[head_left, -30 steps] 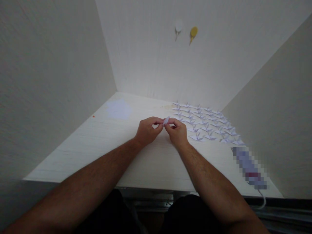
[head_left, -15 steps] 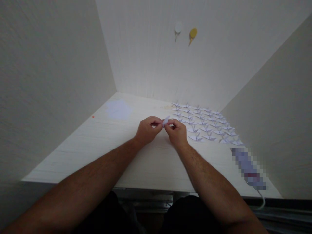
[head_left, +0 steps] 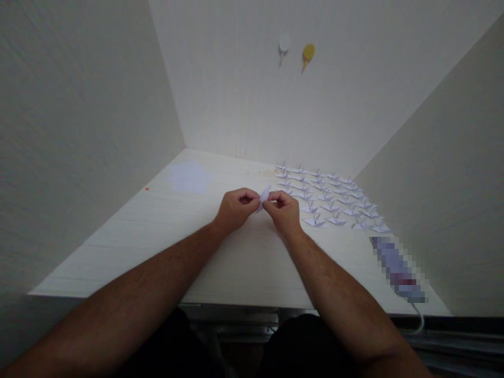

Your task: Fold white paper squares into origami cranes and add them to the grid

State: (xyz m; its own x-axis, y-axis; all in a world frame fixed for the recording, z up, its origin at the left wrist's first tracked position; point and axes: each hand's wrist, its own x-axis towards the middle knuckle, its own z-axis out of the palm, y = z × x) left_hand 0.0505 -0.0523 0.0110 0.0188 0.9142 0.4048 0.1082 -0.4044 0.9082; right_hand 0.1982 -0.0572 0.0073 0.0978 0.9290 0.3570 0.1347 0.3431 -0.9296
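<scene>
A small piece of folded white paper (head_left: pixel 265 195) is pinched between my two hands over the middle of the table. My left hand (head_left: pixel 238 208) grips its left side with thumb and forefinger. From the right, my right hand (head_left: pixel 284 210) holds it in the same kind of pinch. The paper stands tilted, its upper tip leaning right; its finer folds are too small to make out. Just beyond my right hand, several white paper cranes (head_left: pixel 325 198) stand in rows on the table.
The white table (head_left: pixel 157 231) has walls on three sides. A pale patch of white paper (head_left: pixel 189 177) lies at the back left. A blurred-out long object (head_left: pixel 397 268) with a white cable lies at the right. A white hook (head_left: pixel 284 43) and a yellow hook (head_left: pixel 308 52) are on the back wall.
The folded paper has turned a little between my fingers, and more of it shows below them. Both hands still pinch it. The whole view has shifted slightly.
</scene>
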